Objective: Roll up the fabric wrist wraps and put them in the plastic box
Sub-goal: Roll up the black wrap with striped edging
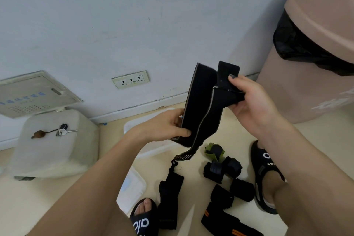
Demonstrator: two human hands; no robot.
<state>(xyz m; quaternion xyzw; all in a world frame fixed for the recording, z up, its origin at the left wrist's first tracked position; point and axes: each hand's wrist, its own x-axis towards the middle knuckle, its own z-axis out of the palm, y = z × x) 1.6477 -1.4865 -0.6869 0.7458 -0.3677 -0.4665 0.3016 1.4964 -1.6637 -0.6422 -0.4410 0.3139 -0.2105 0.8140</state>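
I hold a long black fabric wrist wrap [201, 105] up in front of me. My left hand [164, 126] pinches its lower left edge. My right hand [251, 97] grips its upper end, thumb on the velcro tab. The wrap's tail hangs down to a thumb loop near the floor. Under my hands sits the clear plastic box [153, 151], partly hidden. Several rolled wraps lie on the floor: a green one [213, 151], black ones [222, 168], and an unrolled one with orange stripes [226, 222]. Another black wrap [168, 195] lies stretched out.
The box's white lid [132, 188] lies on the floor by my left sandal [141, 220]. My right sandal [264, 174] is beside the rolls. A pale stool [57, 145] with keys [61, 131] stands left; a brown bin [310, 44] stands right against the wall.
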